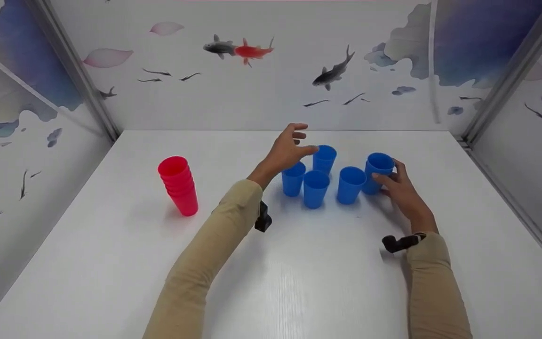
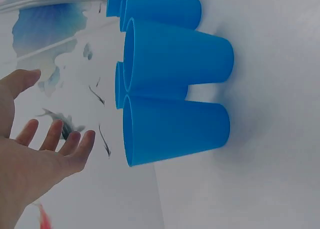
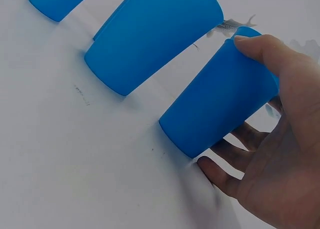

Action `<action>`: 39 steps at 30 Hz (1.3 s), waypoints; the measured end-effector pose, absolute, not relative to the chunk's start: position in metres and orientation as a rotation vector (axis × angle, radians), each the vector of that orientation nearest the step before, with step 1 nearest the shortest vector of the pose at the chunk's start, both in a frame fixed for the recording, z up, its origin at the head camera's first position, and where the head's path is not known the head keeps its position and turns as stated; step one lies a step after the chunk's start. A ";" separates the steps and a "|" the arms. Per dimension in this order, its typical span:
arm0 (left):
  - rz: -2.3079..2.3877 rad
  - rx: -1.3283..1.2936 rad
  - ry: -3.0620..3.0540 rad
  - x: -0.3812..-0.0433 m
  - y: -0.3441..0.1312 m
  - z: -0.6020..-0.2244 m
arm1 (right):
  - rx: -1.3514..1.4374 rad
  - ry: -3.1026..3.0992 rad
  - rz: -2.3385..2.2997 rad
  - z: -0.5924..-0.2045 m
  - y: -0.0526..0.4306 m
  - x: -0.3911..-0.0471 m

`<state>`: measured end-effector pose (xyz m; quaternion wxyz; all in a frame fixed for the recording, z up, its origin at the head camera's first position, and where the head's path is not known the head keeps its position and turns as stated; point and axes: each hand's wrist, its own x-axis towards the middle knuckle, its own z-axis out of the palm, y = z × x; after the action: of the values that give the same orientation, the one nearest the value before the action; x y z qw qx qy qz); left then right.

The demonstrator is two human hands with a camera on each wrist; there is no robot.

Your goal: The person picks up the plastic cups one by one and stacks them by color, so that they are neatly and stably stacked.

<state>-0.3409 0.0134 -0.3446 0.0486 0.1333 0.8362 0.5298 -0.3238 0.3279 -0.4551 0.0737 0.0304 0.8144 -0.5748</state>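
Observation:
On the right side of the table my right hand grips a blue cup; a second rim line suggests two cups nested. In the right wrist view, my thumb lies near the rim of the held cup, with fingers round its far side. My left hand hovers above the left part of the blue group, fingers spread and slightly bent, holding nothing. Below and beside it stand upright blue cups: one at left, one at front, one at back. Another blue cup stands beside the held one.
A stack of nested red cups stands on the left of the white table. Printed panels with fish and leaves enclose the table at the back and both sides. A dark wrist camera sits on each forearm.

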 end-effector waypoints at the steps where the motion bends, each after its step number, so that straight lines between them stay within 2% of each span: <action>1: 1.610 0.408 2.552 -0.341 0.010 -0.346 | 0.090 2.445 -1.727 -0.455 0.328 -0.324; 22: 1.515 0.475 2.468 -0.344 -0.032 -0.400 | 0.090 2.451 -1.716 -0.454 0.327 -0.322; 39: 1.602 0.255 2.412 -0.345 -0.022 -0.434 | 0.104 2.419 -1.740 -0.446 0.324 -0.317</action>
<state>-0.3448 -0.0217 -0.4339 0.1173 0.0873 0.8241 0.5473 -0.3173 0.3239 -0.4460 0.0797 0.0347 0.8087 -0.5818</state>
